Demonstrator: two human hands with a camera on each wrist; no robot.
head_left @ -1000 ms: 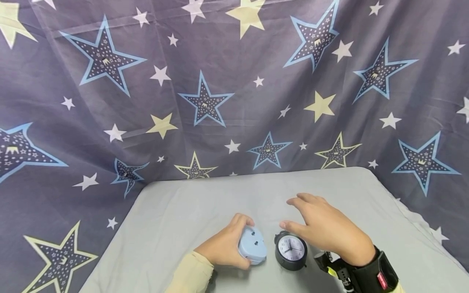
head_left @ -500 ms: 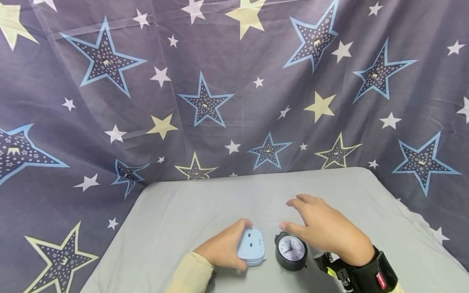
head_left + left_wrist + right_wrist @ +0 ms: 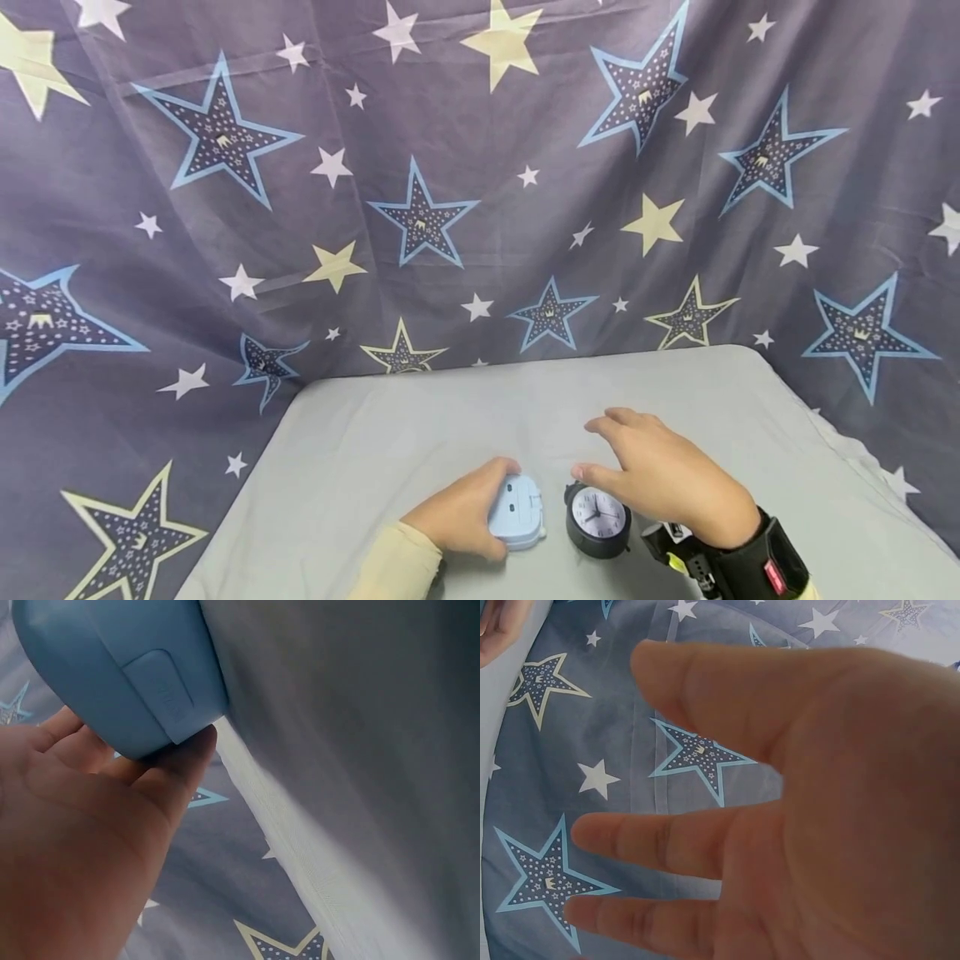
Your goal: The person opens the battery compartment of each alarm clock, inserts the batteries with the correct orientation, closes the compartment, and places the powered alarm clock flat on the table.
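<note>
My left hand (image 3: 468, 512) grips a light blue rounded plastic case (image 3: 516, 512) in the head view, thumb at its near edge and fingers at its far edge. Two small dark marks and a raised panel show on its upward face. In the left wrist view the case (image 3: 127, 667) sits against the fingers, and a tab-shaped panel is moulded into its side. A black round alarm clock (image 3: 598, 520) with a white dial stands just right of the case, face toward me. Over its right side my right hand (image 3: 660, 475) is held with fingers spread; its palm (image 3: 870, 795) holds nothing.
A pale grey cloth (image 3: 390, 433) covers the table. Behind it and on both sides hangs a dark curtain (image 3: 285, 208) printed with stars. A black strap with a camera mount (image 3: 750, 558) is round the right wrist.
The light blue case has turned and tilted a little in the left hand. The right hand stays spread beside the black alarm clock. The head view has shifted slightly.
</note>
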